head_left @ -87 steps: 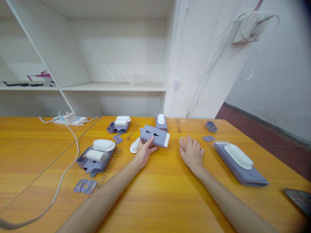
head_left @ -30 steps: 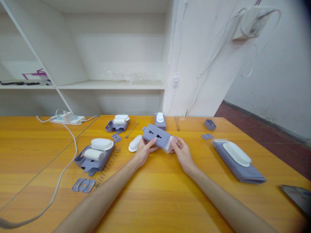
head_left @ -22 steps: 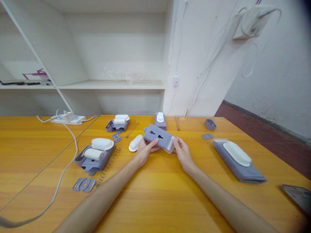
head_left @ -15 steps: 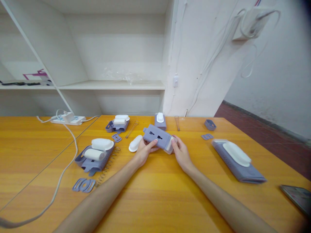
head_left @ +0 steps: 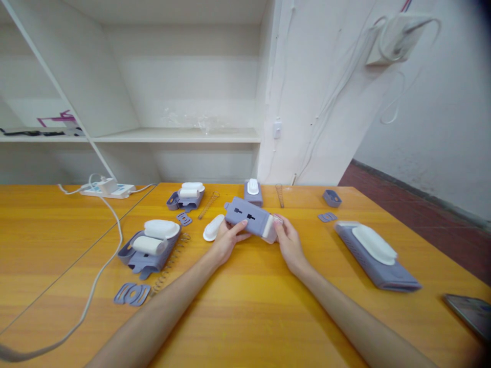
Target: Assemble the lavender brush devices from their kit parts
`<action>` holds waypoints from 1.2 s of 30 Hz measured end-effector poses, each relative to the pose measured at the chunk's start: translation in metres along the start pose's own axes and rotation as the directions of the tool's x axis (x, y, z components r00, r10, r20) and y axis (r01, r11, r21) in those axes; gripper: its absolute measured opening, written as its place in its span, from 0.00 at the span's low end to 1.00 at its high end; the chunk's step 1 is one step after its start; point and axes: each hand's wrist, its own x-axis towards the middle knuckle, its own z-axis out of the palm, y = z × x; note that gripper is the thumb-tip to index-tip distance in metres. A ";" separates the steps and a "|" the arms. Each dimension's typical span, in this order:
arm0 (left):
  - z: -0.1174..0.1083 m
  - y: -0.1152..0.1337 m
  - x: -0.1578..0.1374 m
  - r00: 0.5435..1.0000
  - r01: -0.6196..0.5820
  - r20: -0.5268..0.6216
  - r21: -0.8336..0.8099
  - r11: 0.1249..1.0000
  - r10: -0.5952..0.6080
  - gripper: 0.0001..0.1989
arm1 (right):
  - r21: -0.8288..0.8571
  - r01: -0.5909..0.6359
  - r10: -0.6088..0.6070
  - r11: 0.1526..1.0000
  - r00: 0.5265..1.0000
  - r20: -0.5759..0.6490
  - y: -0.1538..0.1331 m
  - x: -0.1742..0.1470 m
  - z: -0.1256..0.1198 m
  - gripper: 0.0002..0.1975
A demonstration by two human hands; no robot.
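Observation:
My left hand (head_left: 226, 240) is closed round a grey-purple plastic casing (head_left: 247, 215), tilted above the table, with two dark keyhole slots facing up. At the casing's right end, my right hand (head_left: 288, 243) grips a clear-and-white plastic end piece (head_left: 271, 229), part of which sticks out of the casing. The fingers hide some of that piece. A white oval lid (head_left: 214, 228) lies beside my left hand. Behind the casing stands another grey-purple casing (head_left: 253, 199) with a white oval part on it.
Left are casings with white parts (head_left: 153, 250), coil springs (head_left: 171, 263), flat grey plates (head_left: 132, 294) and a cable (head_left: 103, 266) from a power strip (head_left: 109, 190). Right are a large casing (head_left: 383, 266), a small grey cup (head_left: 332, 198) and a phone (head_left: 470, 312).
My right hand has shifted slightly right, and more of the clear-and-white end piece now shows outside the casing. My left hand keeps its hold on the casing.

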 end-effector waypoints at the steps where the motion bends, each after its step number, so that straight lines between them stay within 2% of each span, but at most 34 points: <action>1: 0.000 0.000 0.000 1.000 0.003 0.005 0.006 1.000 -0.003 0.24 | 0.008 -0.005 0.005 1.000 1.000 0.005 0.000 0.000 0.000 0.24; 11: -0.001 0.003 -0.002 0.997 0.023 0.068 0.020 1.000 -0.025 0.25 | 0.079 -0.076 0.069 0.994 0.993 0.093 0.001 -0.001 -0.001 0.26; 13: -0.001 0.003 -0.002 0.997 0.029 0.067 0.006 1.000 -0.030 0.25 | 0.098 -0.083 0.069 0.992 0.987 0.145 -0.001 -0.003 -0.001 0.33; 17: -0.002 0.004 -0.001 0.998 0.025 0.061 -0.018 1.000 -0.024 0.24 | 0.122 -0.141 0.102 0.982 0.955 0.280 -0.003 -0.008 -0.001 0.52; 20: -0.003 0.003 0.000 0.998 0.030 0.049 -0.033 0.999 -0.029 0.24 | 0.073 -0.172 0.141 0.982 0.940 0.311 -0.002 -0.009 -0.002 0.59; 25: -0.005 0.006 0.001 0.998 0.051 0.048 -0.048 0.998 -0.049 0.25 | 0.008 -0.138 0.130 0.990 0.952 0.277 0.001 -0.009 -0.001 0.53; 29: -0.007 0.009 0.000 0.995 0.074 0.068 -0.027 0.997 -0.072 0.23 | -0.005 -0.086 0.083 0.996 0.949 0.303 0.000 -0.009 -0.001 0.47; 36: -0.007 0.009 -0.003 0.993 0.069 0.093 0.022 0.997 -0.071 0.23 | -0.023 -0.071 0.074 0.997 0.950 0.302 0.001 -0.010 -0.002 0.49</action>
